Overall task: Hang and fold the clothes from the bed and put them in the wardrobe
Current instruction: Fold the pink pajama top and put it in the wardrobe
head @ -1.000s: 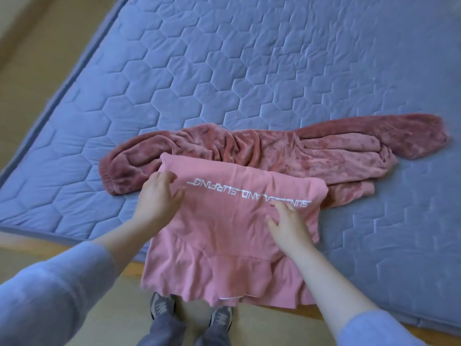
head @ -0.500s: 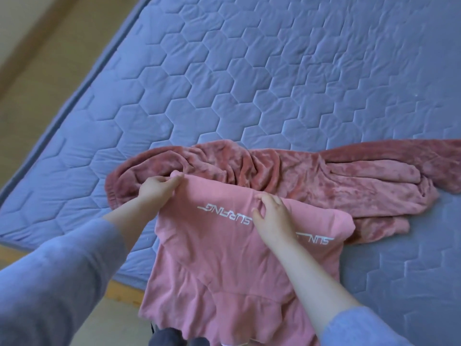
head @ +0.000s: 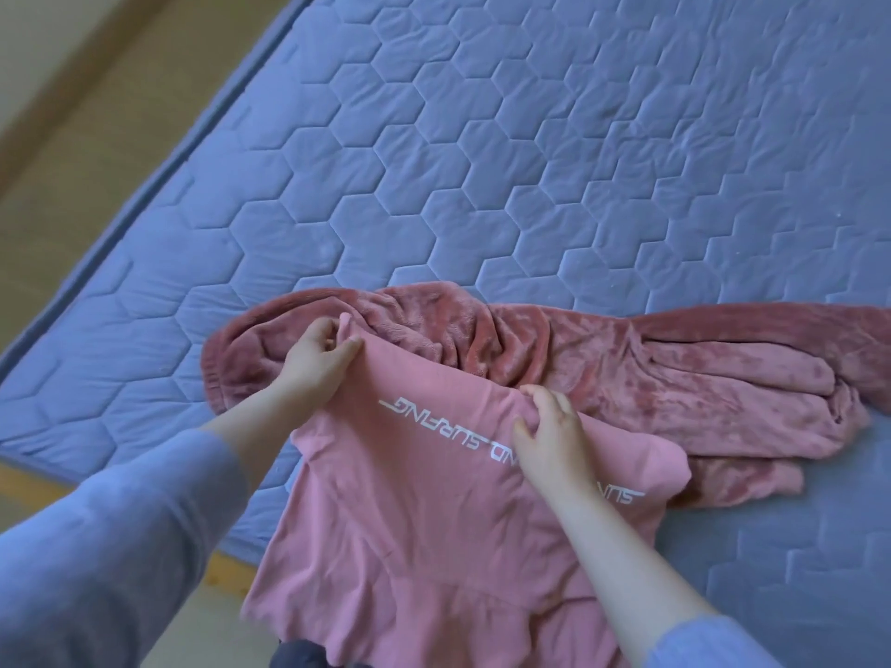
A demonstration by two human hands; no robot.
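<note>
Mattress (head: 530, 161): left hand (head: 313, 361), right hand (head: 549, 433) pinch pink top (head: 410, 499).

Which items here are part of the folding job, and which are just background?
In the job: pink T-shirt, gripped at its top edge by left hand and right hand; plush red garment behind it.
Just there: quilted mattress, floor.

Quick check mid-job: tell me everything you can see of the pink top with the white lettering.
The pink top looks like soft, matte knit cotton, with white lettering across it, upside down to the camera. It lies spread and wrinkled at the mattress edge, its lower part hanging off. Its upper edge overlaps the darker fleece garment. The left hand pinches its upper left corner; the right hand grips the upper edge midway.
</note>
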